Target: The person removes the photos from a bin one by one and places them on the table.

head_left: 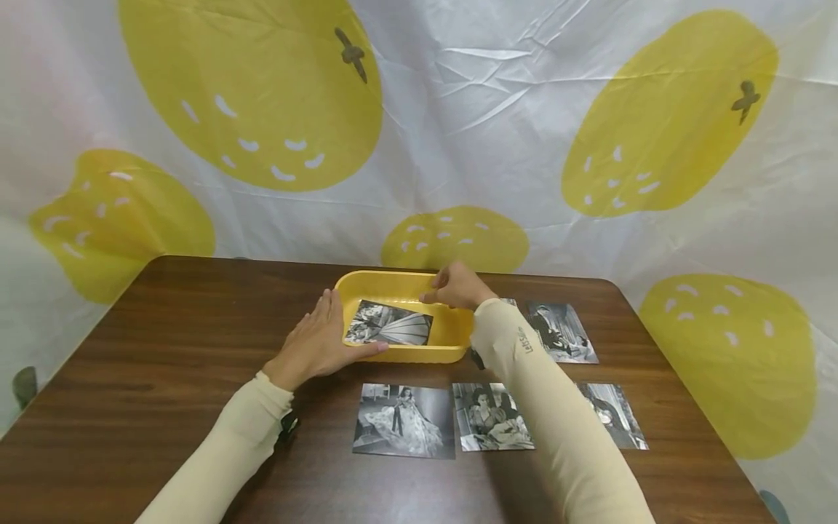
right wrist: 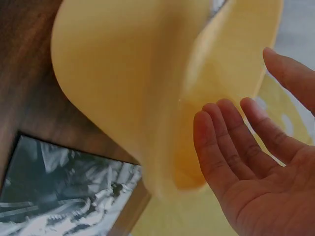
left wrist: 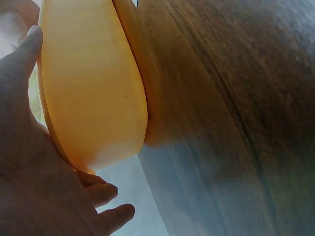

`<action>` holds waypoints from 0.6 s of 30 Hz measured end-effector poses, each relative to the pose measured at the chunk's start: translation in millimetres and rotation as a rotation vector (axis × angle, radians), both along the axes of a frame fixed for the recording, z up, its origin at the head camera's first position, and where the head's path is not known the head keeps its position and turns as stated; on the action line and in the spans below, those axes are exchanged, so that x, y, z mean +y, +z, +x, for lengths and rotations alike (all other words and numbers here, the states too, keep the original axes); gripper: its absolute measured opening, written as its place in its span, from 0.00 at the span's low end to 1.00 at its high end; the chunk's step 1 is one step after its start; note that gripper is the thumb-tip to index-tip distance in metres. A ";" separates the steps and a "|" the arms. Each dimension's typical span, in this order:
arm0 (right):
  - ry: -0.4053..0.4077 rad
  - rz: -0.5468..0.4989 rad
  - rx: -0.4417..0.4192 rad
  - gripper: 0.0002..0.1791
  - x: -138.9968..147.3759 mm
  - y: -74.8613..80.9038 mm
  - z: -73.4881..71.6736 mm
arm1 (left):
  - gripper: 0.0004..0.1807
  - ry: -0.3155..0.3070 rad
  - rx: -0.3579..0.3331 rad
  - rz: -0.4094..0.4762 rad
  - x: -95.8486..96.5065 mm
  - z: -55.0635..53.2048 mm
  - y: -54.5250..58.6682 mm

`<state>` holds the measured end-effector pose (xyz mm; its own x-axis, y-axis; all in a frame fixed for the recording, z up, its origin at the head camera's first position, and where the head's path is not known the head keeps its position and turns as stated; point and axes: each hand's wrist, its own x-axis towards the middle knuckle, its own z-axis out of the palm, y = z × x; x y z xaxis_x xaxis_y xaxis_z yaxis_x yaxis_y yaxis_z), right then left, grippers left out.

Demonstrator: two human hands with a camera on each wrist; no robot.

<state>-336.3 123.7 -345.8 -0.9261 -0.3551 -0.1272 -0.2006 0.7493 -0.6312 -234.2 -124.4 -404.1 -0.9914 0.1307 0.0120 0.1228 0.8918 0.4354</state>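
Observation:
A yellow plastic tray stands on the table, and a black-and-white photo lies inside it, turned a little. My left hand rests against the tray's left end, thumb along the front rim and fingers extended at the side. In the left wrist view that hand touches the tray's outer wall. Over the tray's right part hovers my right hand. The right wrist view shows that hand with loosely bent fingers, thumb apart and nothing held.
In front of the tray lie a photo of a figure in a wide gown, a photo of seated figures and a third photo partly behind my right sleeve. Another photo lies right of the tray. A lemon-patterned cloth hangs behind the table.

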 end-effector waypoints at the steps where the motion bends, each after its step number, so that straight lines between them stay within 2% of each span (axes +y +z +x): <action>1: -0.001 0.008 -0.009 0.25 -0.9 -1.9 -0.2 | 0.75 0.000 0.001 0.000 0.0 -0.2 0.0; 8: -0.040 0.109 -0.044 0.28 -7.5 -11.6 -2.5 | 0.75 0.005 0.005 -0.012 -0.3 -1.1 0.3; 12: -0.037 0.144 -0.053 0.24 -12.4 -14.2 -2.4 | 0.74 0.007 0.004 -0.011 -0.6 -0.4 1.0; 18: -0.012 0.231 -0.016 0.17 -16.8 -24.4 -5.3 | 0.74 0.006 0.002 -0.014 0.1 0.0 0.5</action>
